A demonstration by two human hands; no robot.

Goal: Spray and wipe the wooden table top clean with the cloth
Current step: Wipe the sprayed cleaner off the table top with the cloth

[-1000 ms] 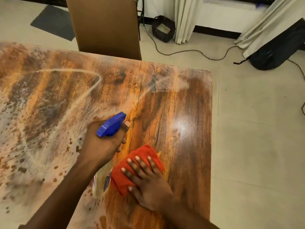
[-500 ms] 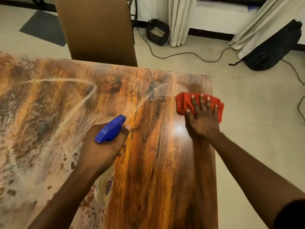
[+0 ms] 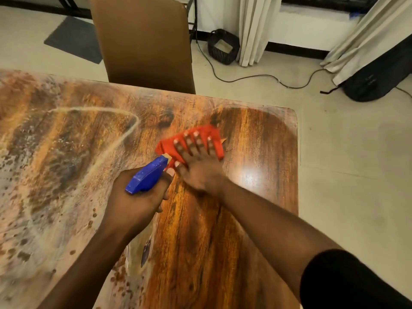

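The wooden table top (image 3: pixel 256 219) fills the lower left; its right part shines dark and clean, while the left part (image 3: pixel 55 175) is hazy with pale streaks and spots. My right hand (image 3: pixel 198 166) presses flat, fingers spread, on a folded red cloth (image 3: pixel 169 146) near the table's middle. My left hand (image 3: pixel 138 201) grips a spray bottle with a blue trigger head (image 3: pixel 147 177), just left of the right hand. The bottle's clear body (image 3: pixel 142 248) is mostly hidden under my wrist.
A brown chair (image 3: pixel 142 41) stands at the table's far edge. Beyond it on the tiled floor lie a grey mat (image 3: pixel 75 39), a black basket (image 3: pixel 223 47), a cable (image 3: pixel 256 78), curtains (image 3: pixel 254 30) and a black bag (image 3: pixel 379 76). The table's right edge (image 3: pixel 297 163) borders bare floor.
My right hand slid the red cloth from the far right corner back left toward the table's middle, beside the bottle. Before that it had swept out from near me. My left hand stayed put.
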